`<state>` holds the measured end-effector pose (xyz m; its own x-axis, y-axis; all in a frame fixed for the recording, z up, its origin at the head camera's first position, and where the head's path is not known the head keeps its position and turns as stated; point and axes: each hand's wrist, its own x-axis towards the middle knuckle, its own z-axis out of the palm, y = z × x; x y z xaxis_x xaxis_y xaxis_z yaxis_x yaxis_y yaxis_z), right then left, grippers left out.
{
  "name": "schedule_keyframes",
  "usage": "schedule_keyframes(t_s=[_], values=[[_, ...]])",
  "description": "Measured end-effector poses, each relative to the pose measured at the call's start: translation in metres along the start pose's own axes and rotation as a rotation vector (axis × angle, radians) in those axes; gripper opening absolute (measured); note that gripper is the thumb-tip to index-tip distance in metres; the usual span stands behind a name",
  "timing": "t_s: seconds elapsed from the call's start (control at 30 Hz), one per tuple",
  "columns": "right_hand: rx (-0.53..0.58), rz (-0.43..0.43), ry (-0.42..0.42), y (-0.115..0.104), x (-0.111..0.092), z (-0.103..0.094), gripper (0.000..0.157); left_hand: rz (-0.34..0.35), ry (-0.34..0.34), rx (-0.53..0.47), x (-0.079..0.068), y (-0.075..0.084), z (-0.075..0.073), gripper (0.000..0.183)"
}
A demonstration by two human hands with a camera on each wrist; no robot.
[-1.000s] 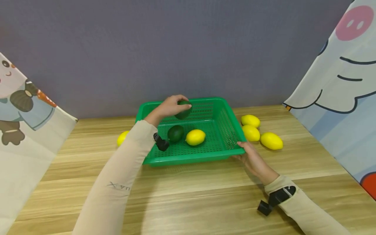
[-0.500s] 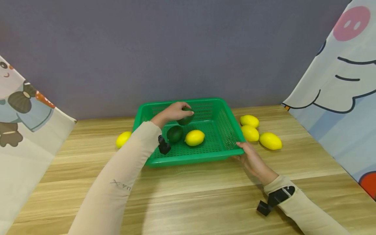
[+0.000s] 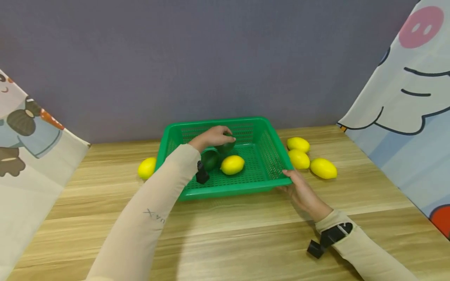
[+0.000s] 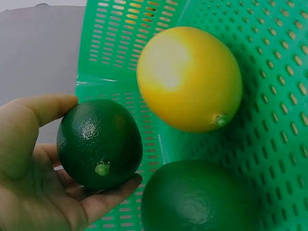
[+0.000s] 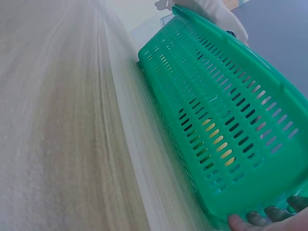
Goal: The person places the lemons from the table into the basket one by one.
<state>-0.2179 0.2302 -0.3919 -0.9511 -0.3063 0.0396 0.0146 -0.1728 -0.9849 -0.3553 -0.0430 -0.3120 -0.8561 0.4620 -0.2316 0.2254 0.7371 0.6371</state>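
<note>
In the head view my left hand (image 3: 213, 137) reaches into a green slotted plastic basket (image 3: 232, 189) from the left. Between thumb and fingers it holds a dark green lime (image 3: 226, 147), seen end-on in the left wrist view with its stem nub showing. Another dark lime (image 3: 210, 160) lies on the basket floor beside a yellow lemon (image 3: 232, 165), just below the held one. My right hand (image 3: 305, 193) grips the basket's near right corner, thumb over the rim and fingers underneath. The right wrist view shows those fingertips (image 5: 238, 222) against the basket's lower corner.
Three lemons sit right of the basket, one lemon (image 3: 323, 168) slightly apart. Another lemon (image 3: 146, 168) lies at its left, partly covered by my left sleeve (image 3: 151, 207). A grey wall (image 3: 225, 62) stands behind the wooden table (image 3: 225, 242), with cartoon-printed cloths at both sides.
My left hand has moved right and lower into the basket, carrying the lime from the back rim towards the floor. The right hand keeps its grip on the corner.
</note>
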Motion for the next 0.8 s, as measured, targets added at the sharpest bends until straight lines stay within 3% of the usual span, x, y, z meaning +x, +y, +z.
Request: schedule_keyframes(t_s=[0.27,0.8], values=[[0.041,-0.022,0.02,0.0,0.0,0.003,0.03,-0.018,-0.037,0.052,0.004,0.001,0.007,0.056],[0.03,-0.03,0.0,-0.001,-0.001,0.002,0.032,-0.047,-0.045,0.109,0.011,-0.003,0.017,0.053]])
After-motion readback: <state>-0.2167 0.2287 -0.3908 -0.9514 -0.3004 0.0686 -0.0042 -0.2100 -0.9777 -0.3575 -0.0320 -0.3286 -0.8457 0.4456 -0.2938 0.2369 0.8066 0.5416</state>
